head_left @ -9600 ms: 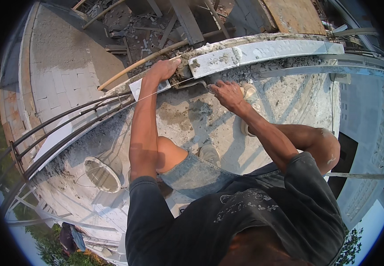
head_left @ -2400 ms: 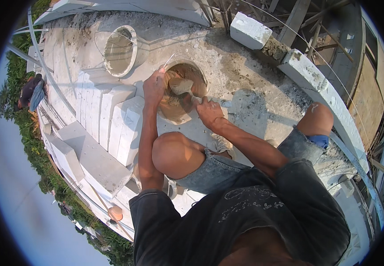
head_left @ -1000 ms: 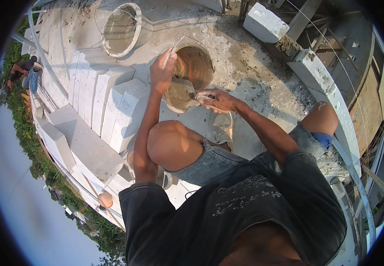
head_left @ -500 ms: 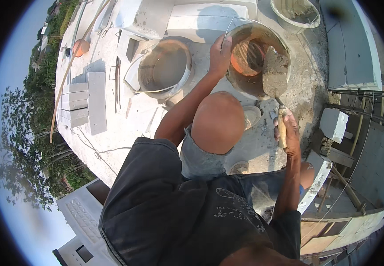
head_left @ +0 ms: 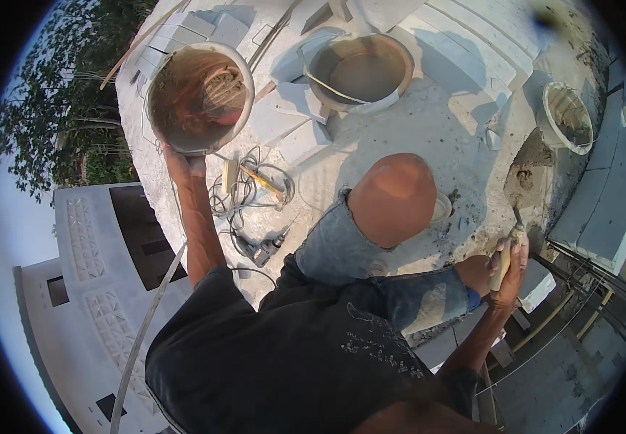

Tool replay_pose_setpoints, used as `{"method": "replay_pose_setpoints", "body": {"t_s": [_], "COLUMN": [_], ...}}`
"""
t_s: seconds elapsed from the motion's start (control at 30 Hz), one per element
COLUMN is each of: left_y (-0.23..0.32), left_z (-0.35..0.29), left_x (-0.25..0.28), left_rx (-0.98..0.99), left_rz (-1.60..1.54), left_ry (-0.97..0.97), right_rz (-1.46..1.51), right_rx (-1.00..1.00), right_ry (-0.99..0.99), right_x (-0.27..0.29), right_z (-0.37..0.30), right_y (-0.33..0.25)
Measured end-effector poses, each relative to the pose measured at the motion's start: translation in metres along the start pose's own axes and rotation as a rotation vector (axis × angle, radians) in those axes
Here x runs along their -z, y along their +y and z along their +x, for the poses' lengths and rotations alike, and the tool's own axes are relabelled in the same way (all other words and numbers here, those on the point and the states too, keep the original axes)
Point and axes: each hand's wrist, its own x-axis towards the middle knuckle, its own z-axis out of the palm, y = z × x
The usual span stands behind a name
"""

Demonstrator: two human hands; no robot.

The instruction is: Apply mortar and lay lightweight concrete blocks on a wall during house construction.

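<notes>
Mortar bucket [head_left: 176, 108] at the left hand [head_left: 183, 166]; trowel [head_left: 530, 170] in the right hand [head_left: 511, 266].
With twelve o'clock at the top of the view, the mortar bucket is located between ten and eleven, its inner wall smeared brown. The left fingers grasp it at its lower edge; from where I stand the fingertips are hidden, and I cannot tell whether rim or wire handle is gripped. At three o'clock, the right fingers are clenched around the handle of the trowel; its mortar-marked blade points toward twelve. A second bucket [head_left: 365, 49], with grey contents, is located just past twelve; a third bucket [head_left: 549, 116] is at two. Pale blocks [head_left: 289, 116] lie between the first two buckets. A drill [head_left: 264, 249] rests at eight on the concrete floor [head_left: 374, 134].
</notes>
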Motion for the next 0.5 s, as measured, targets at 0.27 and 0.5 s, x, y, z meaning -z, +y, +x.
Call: {"method": "replay_pose_setpoints", "body": {"t_s": [0.27,0.5], "left_y": [-0.057,-0.028], "left_z": [0.074,0.154], "left_x": [0.184,0.152], "left_rx": [-0.093,0.272], "left_rz": [-0.099,0.199], "left_ry": [0.715,0.462], "right_rz": [-0.153,-0.034], "right_rx": [-0.138,-0.180], "right_ry": [0.089,0.193], "right_x": [-0.016,0.011], "right_z": [-0.003,-0.045], "right_y": [0.027,0.018]}}
